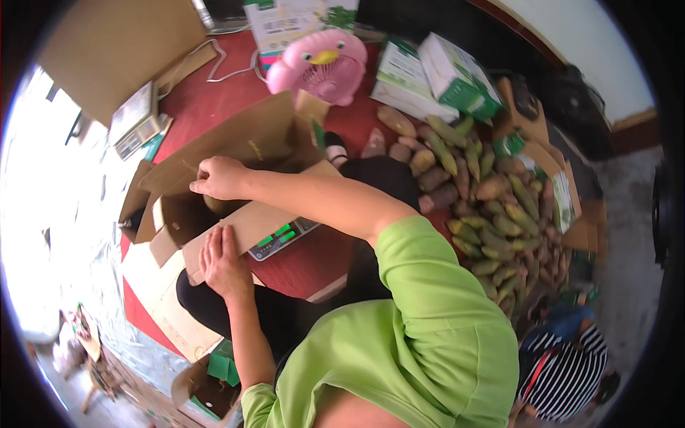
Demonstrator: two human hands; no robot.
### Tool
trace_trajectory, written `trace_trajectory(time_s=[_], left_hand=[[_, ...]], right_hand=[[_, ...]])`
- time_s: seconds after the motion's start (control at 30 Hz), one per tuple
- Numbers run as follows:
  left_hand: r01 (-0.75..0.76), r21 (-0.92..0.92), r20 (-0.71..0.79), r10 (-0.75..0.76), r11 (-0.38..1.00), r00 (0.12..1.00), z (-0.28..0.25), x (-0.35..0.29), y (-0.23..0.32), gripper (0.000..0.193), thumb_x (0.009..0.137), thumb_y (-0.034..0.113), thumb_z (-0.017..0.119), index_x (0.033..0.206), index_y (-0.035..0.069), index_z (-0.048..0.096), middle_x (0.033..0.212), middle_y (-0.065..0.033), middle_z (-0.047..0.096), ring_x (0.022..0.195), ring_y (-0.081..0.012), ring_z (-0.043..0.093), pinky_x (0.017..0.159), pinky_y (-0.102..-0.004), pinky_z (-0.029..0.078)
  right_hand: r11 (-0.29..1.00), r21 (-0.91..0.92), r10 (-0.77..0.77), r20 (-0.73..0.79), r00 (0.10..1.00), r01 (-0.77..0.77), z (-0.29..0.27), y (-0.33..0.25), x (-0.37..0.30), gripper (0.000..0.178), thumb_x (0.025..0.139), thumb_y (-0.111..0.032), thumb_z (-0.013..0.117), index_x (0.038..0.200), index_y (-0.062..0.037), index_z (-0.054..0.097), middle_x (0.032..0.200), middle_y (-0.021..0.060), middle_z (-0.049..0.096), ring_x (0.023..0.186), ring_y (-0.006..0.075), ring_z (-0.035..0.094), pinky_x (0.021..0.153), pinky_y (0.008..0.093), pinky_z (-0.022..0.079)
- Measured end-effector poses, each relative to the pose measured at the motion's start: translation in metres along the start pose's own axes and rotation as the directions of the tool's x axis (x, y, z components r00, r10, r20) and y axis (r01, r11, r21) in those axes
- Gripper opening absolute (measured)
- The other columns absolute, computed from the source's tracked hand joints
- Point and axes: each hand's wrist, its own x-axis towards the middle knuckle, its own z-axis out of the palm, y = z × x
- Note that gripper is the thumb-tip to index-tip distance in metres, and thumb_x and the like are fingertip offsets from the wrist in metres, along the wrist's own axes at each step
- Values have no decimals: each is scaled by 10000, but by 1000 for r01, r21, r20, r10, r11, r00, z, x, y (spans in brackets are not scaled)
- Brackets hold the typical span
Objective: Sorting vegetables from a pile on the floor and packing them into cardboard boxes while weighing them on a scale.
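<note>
A brown cardboard box (214, 178), flaps up, sits on a scale (282, 239) over red floor; left hand (225, 262) is laid flat on its near flap, fingers together. Right hand (217, 178) is curled on the rim, its grip unclear. One pink fan (317, 65) and two green-white cartons (435, 78) are noted, then an uncounted sweet potato heap (492, 214).

The open box (235, 153) is plain brown corrugated cardboard, matt and a little creased along its flaps, and both bare hands, the left hand (225, 262) and the right hand (220, 177), lie on that dull paper surface. The floor covering (207, 103) is dark red, smooth and faintly shiny. The small fan (319, 64) is glossy pink plastic. The white and green cartons (435, 78) are smooth printed card with a slight sheen. The heaped sweet potatoes (492, 207) have rough, dusty, matt skins. The green shirt (421, 335) is soft matt cloth.
</note>
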Motion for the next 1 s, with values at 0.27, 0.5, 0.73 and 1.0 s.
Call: trace_trajectory(time_s=[0.27,0.5,0.73,1.0], left_hand=[[-1,6,31,1,1000,1000,1,-3,2,383,753,22,543,1118,105,625,1157,-48,607,1107,-254,556,951,-379,408],[-21,66,0,21,998,1000,5,-3,0,447,743,26,533,1165,154,609,1175,-28,605,1057,-247,579,907,-363,438],[-83,99,-38,87,992,995,14,-3,-1,473,756,-32,488,1170,157,615,1156,-37,623,1045,-239,598,871,-335,474],[-88,126,-11,90,988,996,16,-4,3,497,732,-35,480,1176,147,611,1161,-38,620,1058,-244,589,884,-351,460]], right_hand=[[985,-55,-171,-106,979,166,-133,-12,-71,206,813,-179,633,943,-19,650,883,97,658,823,178,618,752,299,475],[953,-9,250,-539,804,-302,-267,92,-217,278,865,-203,583,1055,-2,611,949,51,646,842,137,612,697,254,473],[467,-430,466,-624,628,-773,-251,276,-447,234,833,-206,540,948,-31,645,885,209,640,865,351,620,732,412,481],[98,-622,753,-465,466,-777,-151,330,-567,182,838,-150,478,920,-57,611,906,179,641,871,341,628,771,446,507]])
